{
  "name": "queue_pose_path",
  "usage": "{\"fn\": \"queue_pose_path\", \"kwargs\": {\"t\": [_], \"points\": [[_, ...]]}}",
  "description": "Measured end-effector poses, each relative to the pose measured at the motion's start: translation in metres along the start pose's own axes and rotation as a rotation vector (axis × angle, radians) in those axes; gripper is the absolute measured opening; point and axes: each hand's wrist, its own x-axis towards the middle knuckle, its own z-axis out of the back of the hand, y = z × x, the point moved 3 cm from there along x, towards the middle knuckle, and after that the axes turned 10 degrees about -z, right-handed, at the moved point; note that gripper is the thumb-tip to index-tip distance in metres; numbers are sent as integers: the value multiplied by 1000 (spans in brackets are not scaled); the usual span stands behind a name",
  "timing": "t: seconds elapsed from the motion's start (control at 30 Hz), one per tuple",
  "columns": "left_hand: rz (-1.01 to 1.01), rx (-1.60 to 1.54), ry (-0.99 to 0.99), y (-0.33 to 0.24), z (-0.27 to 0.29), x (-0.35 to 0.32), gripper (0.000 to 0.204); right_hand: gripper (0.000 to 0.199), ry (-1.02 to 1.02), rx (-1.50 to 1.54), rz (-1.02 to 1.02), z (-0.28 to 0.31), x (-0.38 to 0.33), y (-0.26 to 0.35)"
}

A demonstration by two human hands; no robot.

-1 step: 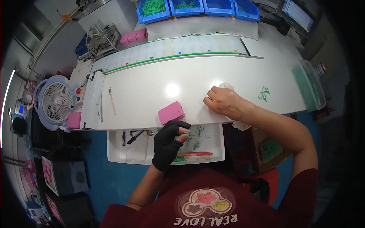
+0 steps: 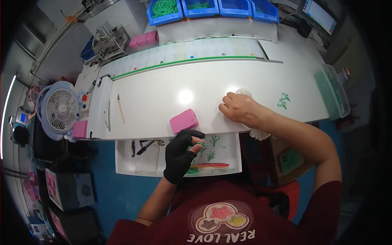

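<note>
My left hand (image 2: 181, 153), in a black glove with bare fingertips, is closed above the drawer's edge. Thumb and finger pinch a small green plastic piece (image 2: 202, 144); its shape is mostly hidden. Just beyond that hand, a pink block (image 2: 184, 121) lies on the white table. My right hand (image 2: 241, 109) is bare and curled on the tabletop, and whatever its fingers hold cannot be seen. A white crumpled cloth (image 2: 243, 92) shows behind it, and more white cloth (image 2: 259, 134) under the wrist. Further right, green branching plastic pieces (image 2: 283, 100) lie flat.
An open drawer (image 2: 139, 163) holds pens, a red-orange tool (image 2: 210, 165) and green bits. A belt (image 2: 175, 51) with coloured dots crosses the back, below blue bins (image 2: 200, 9). A fan (image 2: 61, 107) stands left; a clear tub (image 2: 332, 92) sits right. A brush-like stick (image 2: 121, 108) lies left.
The coloured dots on the belt have shifted very slightly to the left. Both hands keep their places.
</note>
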Motion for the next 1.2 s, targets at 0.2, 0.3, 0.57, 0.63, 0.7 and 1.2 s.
{"fn": "queue_pose_path", "kwargs": {"t": [0.2,0.3,0.57,0.63,0.7,1.2], "points": [[19,-27,-11,-3,-2,0,7,9,-59,80,-22,-5,-1,-2],[30,-19,-10,-2,-4,0,6,9,-49,145,-51,-2,-2,-2],[95,-15,-14,-5,-4,-4,7,6,188,113,-17,6,4,-15],[94,-34,-17,-4,-4,-4,7,6,188,111,-10,4,7,-16],[76,-47,4,-4,-5,-5,7,6,191,109,-4,1,10,-17],[-22,-15,-22,0,-3,-5,8,14,-627,1439,-616,57,-33,73]]}}
